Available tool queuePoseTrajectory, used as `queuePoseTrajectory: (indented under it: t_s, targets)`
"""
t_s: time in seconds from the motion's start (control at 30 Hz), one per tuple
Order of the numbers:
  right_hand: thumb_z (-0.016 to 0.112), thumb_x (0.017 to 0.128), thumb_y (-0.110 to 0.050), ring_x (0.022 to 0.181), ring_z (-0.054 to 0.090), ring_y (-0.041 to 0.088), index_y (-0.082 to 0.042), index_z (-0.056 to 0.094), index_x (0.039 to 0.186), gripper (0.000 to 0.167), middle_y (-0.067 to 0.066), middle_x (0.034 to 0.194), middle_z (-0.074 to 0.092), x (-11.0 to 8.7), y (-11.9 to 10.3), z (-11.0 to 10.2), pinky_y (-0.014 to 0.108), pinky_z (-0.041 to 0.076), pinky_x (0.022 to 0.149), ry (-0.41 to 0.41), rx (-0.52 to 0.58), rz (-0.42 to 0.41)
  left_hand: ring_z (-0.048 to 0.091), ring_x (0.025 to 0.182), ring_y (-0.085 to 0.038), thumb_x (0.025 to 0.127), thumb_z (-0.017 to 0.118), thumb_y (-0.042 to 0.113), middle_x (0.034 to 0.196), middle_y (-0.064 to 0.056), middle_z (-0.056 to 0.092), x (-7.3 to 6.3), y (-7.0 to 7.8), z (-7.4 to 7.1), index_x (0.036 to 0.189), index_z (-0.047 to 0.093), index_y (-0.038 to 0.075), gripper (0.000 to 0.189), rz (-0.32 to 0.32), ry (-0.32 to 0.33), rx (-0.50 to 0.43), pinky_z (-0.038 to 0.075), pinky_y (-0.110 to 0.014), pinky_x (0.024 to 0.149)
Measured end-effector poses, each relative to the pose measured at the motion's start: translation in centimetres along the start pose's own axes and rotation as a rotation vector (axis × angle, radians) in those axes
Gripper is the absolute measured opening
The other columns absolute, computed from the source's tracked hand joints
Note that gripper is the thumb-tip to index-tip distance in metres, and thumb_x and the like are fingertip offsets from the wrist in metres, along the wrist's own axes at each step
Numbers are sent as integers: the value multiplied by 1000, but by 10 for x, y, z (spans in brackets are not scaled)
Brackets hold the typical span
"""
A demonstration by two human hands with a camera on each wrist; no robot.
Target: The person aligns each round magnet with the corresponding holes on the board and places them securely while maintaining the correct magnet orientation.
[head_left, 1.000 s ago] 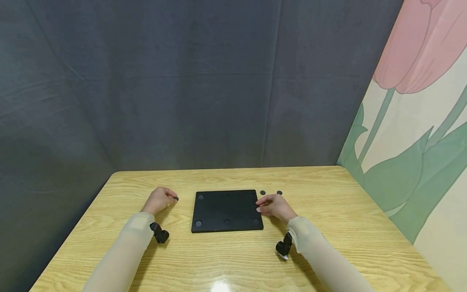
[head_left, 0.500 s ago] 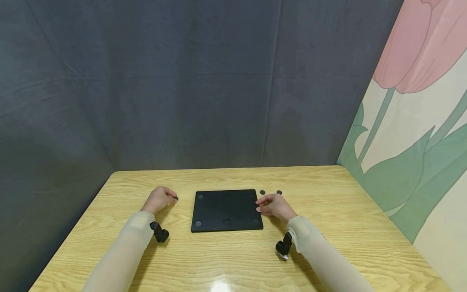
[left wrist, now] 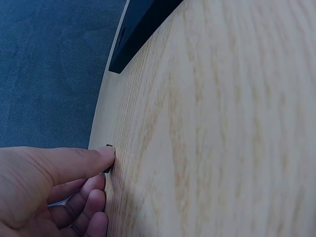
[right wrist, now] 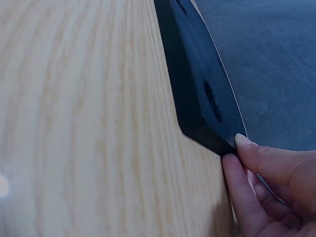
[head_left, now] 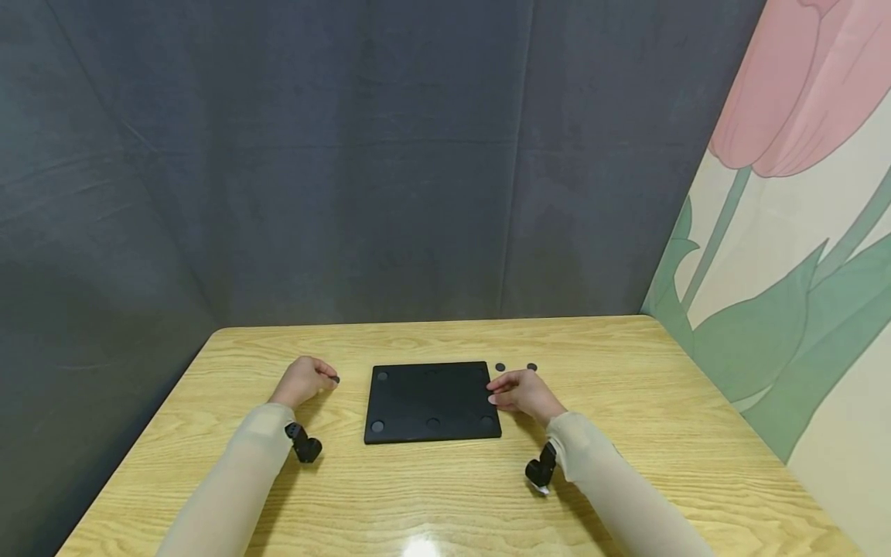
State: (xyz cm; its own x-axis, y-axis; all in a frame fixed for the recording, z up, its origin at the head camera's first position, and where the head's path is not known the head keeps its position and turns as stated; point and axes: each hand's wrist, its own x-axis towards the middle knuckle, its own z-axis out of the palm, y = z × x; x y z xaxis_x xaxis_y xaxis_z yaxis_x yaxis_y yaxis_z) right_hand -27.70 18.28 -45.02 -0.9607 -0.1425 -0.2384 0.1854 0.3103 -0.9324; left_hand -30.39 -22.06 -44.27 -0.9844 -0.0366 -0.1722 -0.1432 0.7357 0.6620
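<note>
My left hand (head_left: 304, 381) pinches a small dark disc (head_left: 336, 379) between thumb and fingers, just above or on the table left of the board. In the left wrist view the thumb mostly hides the disc (left wrist: 109, 146). A flat black rectangular board (head_left: 431, 398) lies in the middle, with round marks or recesses near its edges. My right hand (head_left: 527, 393) grips the board's right edge; in the right wrist view the thumb (right wrist: 247, 146) lies at its top edge and a finger touches its side.
Two more dark discs, a nearer-to-board one (head_left: 500, 367) and an outer one (head_left: 532, 367), lie behind the right hand. The wood-grain table (head_left: 418, 495) ends at a dark curtain (head_left: 390, 170). A flowered wall panel (head_left: 780, 271) stands at the right.
</note>
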Motion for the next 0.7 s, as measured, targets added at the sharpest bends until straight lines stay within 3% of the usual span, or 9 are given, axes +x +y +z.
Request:
queuePoseTrajectory:
  t_s: [0.47, 0.7]
  targets:
    - [69, 84, 5, 74, 65, 12, 6, 67, 106, 22, 11, 91, 63, 2, 1, 0, 28, 58, 70, 16, -32, 11, 54, 80, -21, 86, 73, 12, 92, -10, 66, -1, 0, -3, 99, 71, 3, 16, 12, 2, -1, 44, -33, 70]
    - [69, 84, 5, 73, 65, 12, 6, 68, 105, 21, 11, 90, 64, 2, 2, -1, 26, 57, 69, 16, -39, 9, 53, 74, -18, 86, 71, 12, 85, -6, 65, -9, 21, -3, 93, 71, 5, 10, 90, -11, 3, 43, -27, 64]
